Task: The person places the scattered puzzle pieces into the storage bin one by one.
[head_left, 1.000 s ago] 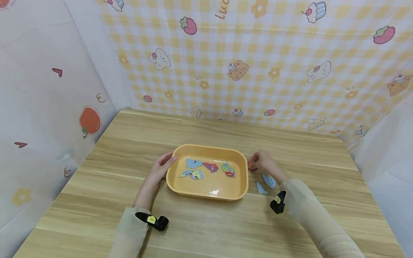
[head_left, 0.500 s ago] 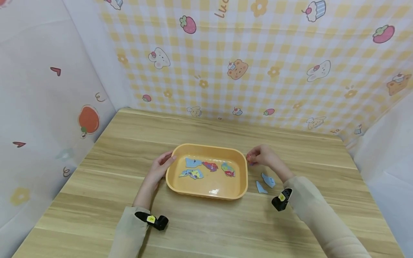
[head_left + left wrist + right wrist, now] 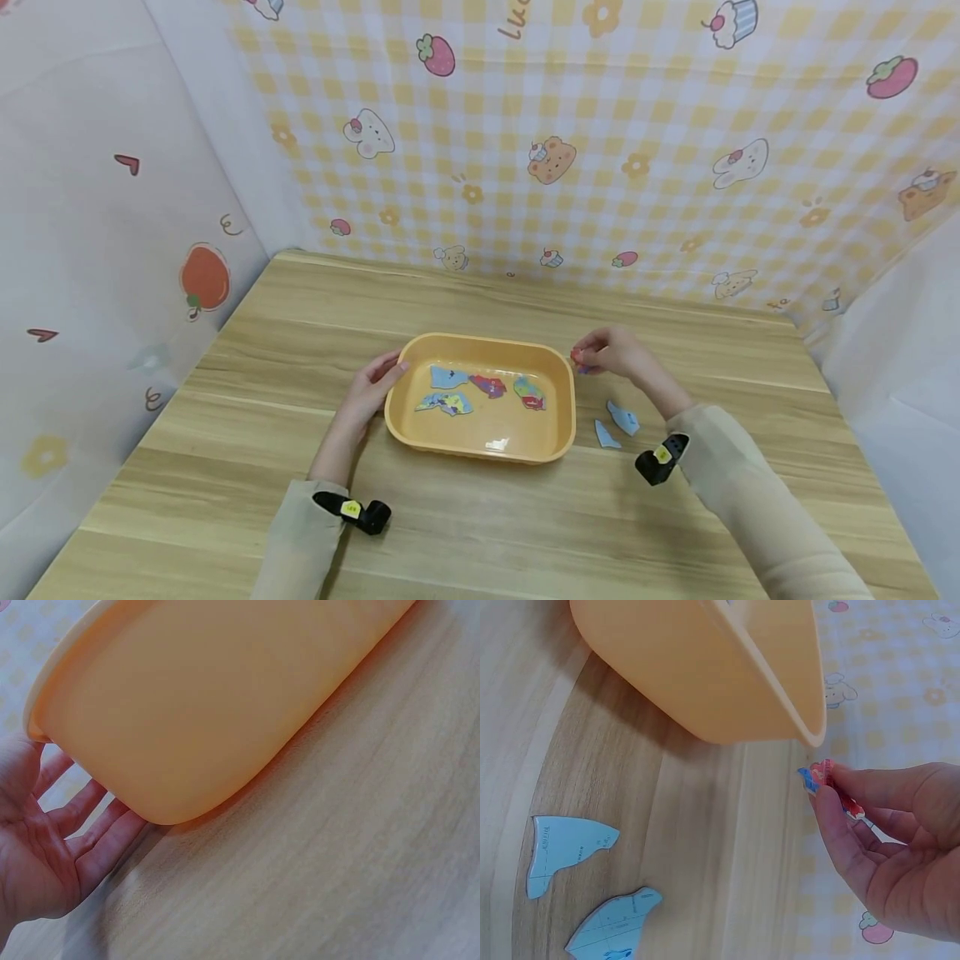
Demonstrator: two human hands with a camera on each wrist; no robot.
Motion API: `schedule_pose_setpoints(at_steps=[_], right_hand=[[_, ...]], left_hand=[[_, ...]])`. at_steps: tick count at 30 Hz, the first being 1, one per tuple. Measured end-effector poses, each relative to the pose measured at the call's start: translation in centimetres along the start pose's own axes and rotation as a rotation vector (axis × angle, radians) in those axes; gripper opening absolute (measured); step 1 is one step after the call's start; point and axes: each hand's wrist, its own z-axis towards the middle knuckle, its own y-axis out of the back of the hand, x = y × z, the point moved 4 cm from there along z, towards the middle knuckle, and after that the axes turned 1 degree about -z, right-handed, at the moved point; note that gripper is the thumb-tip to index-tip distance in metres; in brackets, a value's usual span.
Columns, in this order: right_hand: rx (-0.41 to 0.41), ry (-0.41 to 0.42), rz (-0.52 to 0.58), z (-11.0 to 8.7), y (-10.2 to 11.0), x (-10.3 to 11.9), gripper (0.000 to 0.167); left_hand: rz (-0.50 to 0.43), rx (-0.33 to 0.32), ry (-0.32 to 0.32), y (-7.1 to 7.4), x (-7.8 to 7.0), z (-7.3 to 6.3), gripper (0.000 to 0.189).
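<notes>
A yellow plastic tub [image 3: 480, 450] stands mid-table. Inside it lie several flat map puzzle pieces: a light blue one [image 3: 448, 377], a red-purple one [image 3: 489, 386], a blue-yellow one [image 3: 447, 404] and a green-red one [image 3: 530, 394]. My left hand [image 3: 371, 387] holds the tub's left end, thumb over the rim and fingers along the outer wall [image 3: 180, 712]. Between thumb and index finger, my right hand [image 3: 617, 354] pinches a small red and blue puzzle piece [image 3: 822, 772], just outside the tub's right end. The fingers cover part of that piece.
Two light blue puzzle pieces, a narrow one [image 3: 606, 434] and a wider one [image 3: 623, 417], lie on the wooden table [image 3: 525, 533] right of the tub. A checked cloth backdrop [image 3: 495, 108] rises behind, with a white sheet [image 3: 97, 250] at the left.
My right hand has lifted the red and blue puzzle piece and moved it slightly away from me, beside the tub's far right corner. My left hand stays on the tub.
</notes>
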Motion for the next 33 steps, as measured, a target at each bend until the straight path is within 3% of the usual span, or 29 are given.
schedule_pose_setpoints(at_steps=[14, 33], right_hand=[[-0.015, 0.015, -0.067, 0.1, -0.1, 1.4, 0.025], [0.041, 0.053, -0.156, 1.1, -3.8, 4.2, 0.021]], left_hand=[[0.005, 0.003, 0.008, 0.0, -0.1, -0.1, 0.056], [0.006, 0.0, 0.014, 0.0, 0.0, 0.0, 0.055]])
